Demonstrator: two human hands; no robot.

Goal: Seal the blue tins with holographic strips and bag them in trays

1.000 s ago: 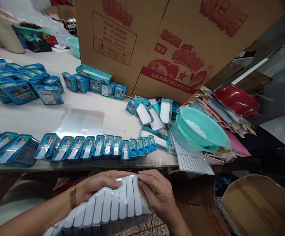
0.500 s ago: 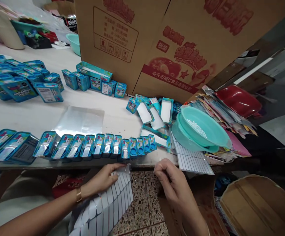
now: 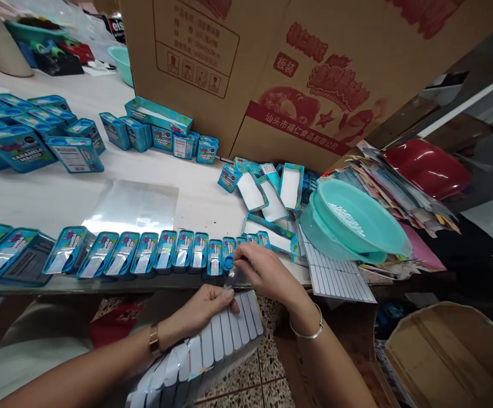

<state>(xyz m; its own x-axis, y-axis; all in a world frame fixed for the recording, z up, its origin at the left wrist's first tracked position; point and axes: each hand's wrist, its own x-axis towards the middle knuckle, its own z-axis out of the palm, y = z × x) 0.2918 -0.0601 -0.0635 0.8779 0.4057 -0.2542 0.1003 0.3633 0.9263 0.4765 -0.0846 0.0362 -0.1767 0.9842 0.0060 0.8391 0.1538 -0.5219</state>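
My left hand (image 3: 207, 310) pinches the upper edge of a sheet of clear sticker labels (image 3: 225, 331), which hangs below the table edge. My right hand (image 3: 261, 271) is closed, fingertips pinching a shiny clear sticker (image 3: 231, 277) that reaches down to my left thumb. Just behind my right fingers stands a row of small blue candy boxes (image 3: 183, 249) along the table's front edge. Several of them carry a shiny strip on top. My right hand hides part of the boxes at the row's right end.
A large cardboard carton (image 3: 246, 85) stands at the back. Turquoise basins (image 3: 382, 229) sit at right, beside another label sheet (image 3: 335, 272) overhanging the edge. Open display trays (image 3: 251, 191) and more blue boxes (image 3: 23, 148) lie on the table (image 3: 204, 192). An open carton (image 3: 450, 351) is lower right.
My right hand has moved left and up to meet the sheet, and now pinches a clear sticker. My left hand has shifted right with the sheet. The view has shifted slightly.
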